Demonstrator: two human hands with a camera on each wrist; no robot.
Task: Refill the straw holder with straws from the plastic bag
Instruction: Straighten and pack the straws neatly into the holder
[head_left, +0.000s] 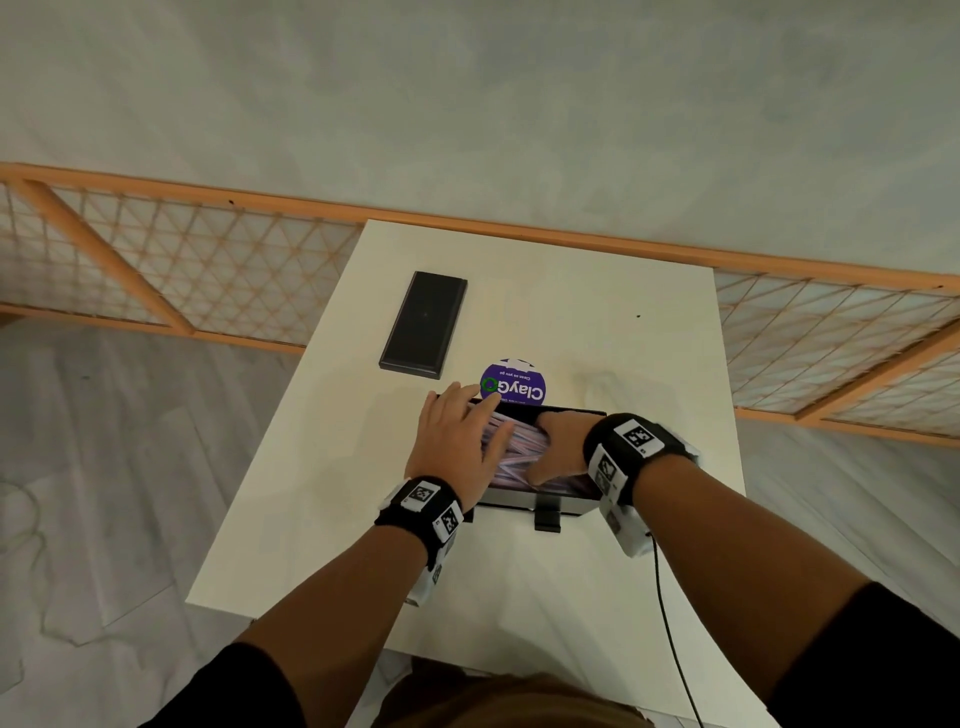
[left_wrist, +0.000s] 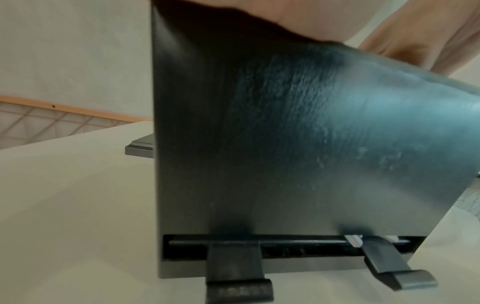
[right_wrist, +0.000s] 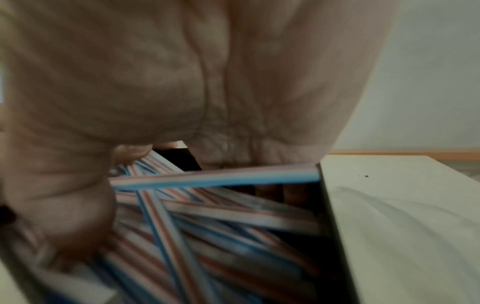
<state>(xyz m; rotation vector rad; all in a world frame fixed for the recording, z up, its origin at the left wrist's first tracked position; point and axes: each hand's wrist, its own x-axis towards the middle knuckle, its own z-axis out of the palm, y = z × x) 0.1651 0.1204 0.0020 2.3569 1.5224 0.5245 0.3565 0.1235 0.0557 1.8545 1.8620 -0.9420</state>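
A black straw holder (head_left: 519, 506) stands open-topped on the white table (head_left: 571, 597), full of striped straws (head_left: 519, 447). My left hand (head_left: 457, 436) lies flat on the left part of the straws, fingers stretched toward the far wall. My right hand (head_left: 558, 441) reaches into the right half, thumb near, fingers dipped down at the far side. In the right wrist view the straws (right_wrist: 207, 226) lie crossed under my palm (right_wrist: 182, 82), the fingers mostly hidden. The left wrist view shows only the holder's front wall (left_wrist: 285, 144). The clear plastic bag (head_left: 597, 382) lies flat just beyond the holder.
The holder's black lid (head_left: 423, 325) lies at the far left of the table, and a round purple sticker (head_left: 511, 382) sits behind the holder. Two black tabs (left_wrist: 233, 267) jut from the holder's front slot. A thin cable (head_left: 670, 623) hangs from my right wrist.
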